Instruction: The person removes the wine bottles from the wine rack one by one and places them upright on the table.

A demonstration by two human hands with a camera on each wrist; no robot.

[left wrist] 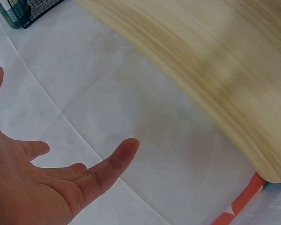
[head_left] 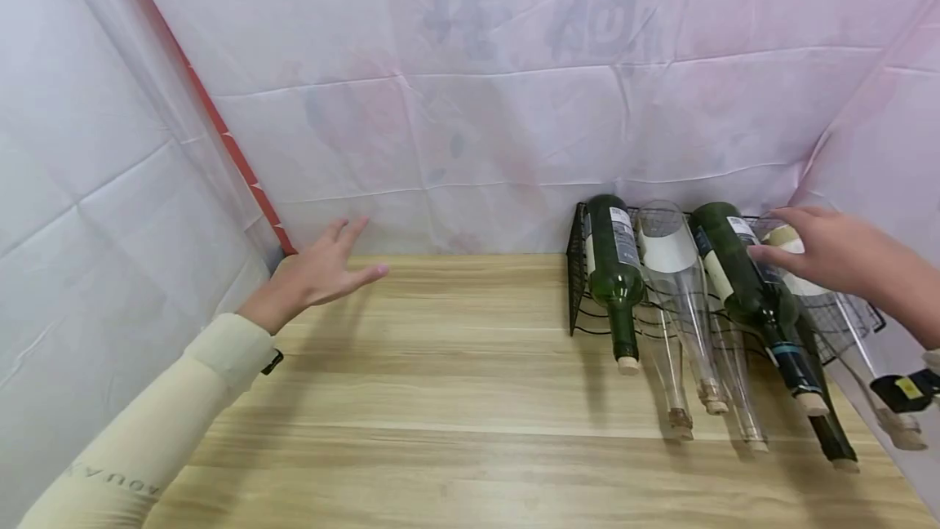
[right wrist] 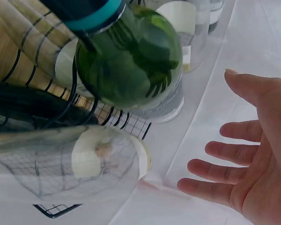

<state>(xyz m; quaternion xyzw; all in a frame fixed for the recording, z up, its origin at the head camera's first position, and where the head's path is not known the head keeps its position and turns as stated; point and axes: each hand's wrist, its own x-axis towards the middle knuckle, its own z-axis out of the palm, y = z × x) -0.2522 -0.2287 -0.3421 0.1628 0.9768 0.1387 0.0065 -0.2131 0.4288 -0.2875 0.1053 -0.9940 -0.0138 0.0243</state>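
My left hand [head_left: 316, 272] hovers over the table's far left part, its fingers spread and holding nothing. In the left wrist view the same hand [left wrist: 47, 183] has white cloth behind it. At the right, my right hand [head_left: 844, 251] reaches above a black wire rack [head_left: 576, 284] of corked bottles. A green bottle [head_left: 742, 276] and a clear bottle [head_left: 800, 260] with a pale label lie nearest to it. In the right wrist view the right hand's [right wrist: 253, 154] fingers are extended, apart from the green bottle [right wrist: 131, 61] and the clear bottle [right wrist: 112, 154].
Another green bottle [head_left: 615, 260] lies at the rack's left end, beside a clear bottle [head_left: 671, 260]. Several more bottles lie on a lower level, necks pointing toward the front. The wooden table [head_left: 411, 398] meets a white cloth wall [head_left: 470, 137] at the back.
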